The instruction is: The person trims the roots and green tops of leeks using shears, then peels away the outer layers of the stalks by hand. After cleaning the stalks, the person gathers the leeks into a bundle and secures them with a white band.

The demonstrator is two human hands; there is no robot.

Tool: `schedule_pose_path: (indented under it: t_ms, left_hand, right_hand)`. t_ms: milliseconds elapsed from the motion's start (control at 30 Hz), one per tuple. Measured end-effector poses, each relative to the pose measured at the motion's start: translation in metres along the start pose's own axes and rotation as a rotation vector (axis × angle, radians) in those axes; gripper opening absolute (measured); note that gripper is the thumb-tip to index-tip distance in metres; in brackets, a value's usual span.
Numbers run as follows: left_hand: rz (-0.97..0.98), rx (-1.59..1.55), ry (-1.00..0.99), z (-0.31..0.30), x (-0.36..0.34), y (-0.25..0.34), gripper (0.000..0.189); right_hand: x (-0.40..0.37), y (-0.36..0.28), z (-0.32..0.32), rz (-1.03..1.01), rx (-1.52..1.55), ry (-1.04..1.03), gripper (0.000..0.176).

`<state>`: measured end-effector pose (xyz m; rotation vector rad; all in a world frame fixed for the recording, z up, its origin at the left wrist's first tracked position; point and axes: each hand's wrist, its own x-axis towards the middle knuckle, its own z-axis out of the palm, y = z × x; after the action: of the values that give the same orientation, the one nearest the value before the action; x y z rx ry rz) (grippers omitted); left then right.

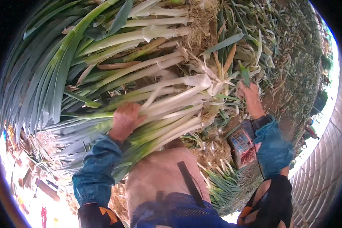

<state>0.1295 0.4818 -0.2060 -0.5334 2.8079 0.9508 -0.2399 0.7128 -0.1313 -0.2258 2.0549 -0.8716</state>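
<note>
Long leeks (174, 100) with white shanks and green tops lie crosswise in front of me, their roots toward the right. My left hand (126, 121) is closed on a leek in the near bunch, around where white turns to green; its fingertips are partly hidden. Off to the right, beyond the root ends, my right hand (250, 99) has its fingers closed on a piece of green leaf (245, 73) that sticks up from them. Loose peeled leaves and pale strips lie around that hand.
More leeks (140, 36) with bushy roots are piled at the far side. Leaf trimmings (292, 57) cover the ground at right. A box with a wire grille (241, 142) stands by my right forearm. Smaller green-topped leeks (224, 186) lie below it.
</note>
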Motion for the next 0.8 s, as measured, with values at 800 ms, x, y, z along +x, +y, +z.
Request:
schedule_pose_path:
  t_ms: [800]
  left_hand:
    - [-0.380,0.167,-0.175,0.053,-0.009,-0.060,0.066]
  right_hand:
    - [0.081,0.033,0.057,-0.237,-1.398,-0.041,0.020]
